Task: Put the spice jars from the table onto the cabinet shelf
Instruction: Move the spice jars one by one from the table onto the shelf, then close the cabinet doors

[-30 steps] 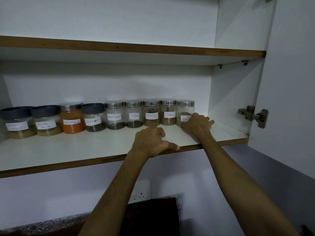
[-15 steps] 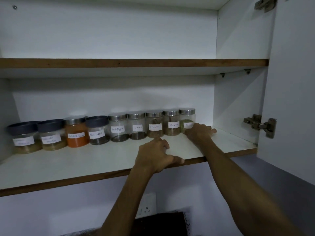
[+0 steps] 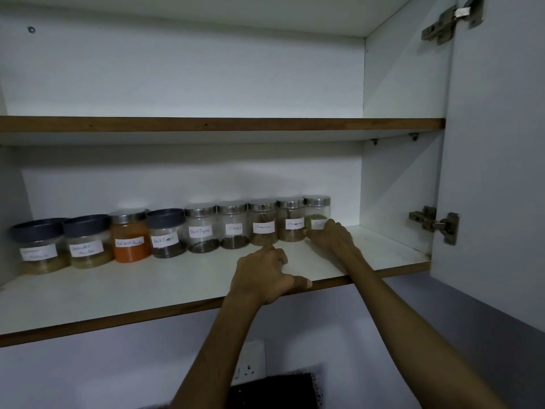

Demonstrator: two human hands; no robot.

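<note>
Cabinet shelf (image 3: 118, 290): right hand (image 3: 331, 239) on end jar (image 3: 317, 215).

The picture is dim, with a cool bluish tone. The back wall of the cabinet is brighter near the middle, above the row of spice jars (image 3: 188, 231), and there is a soft pale glow behind their metal lids. The underside of the upper shelf (image 3: 206, 124) is in shadow, and the left end of the lower shelf (image 3: 118, 293) is darker. The labels are soft and partly unreadable. The shelf edges bend toward the sides from the wide lens, and the forearms at the bottom are dark and slightly blurred
</note>
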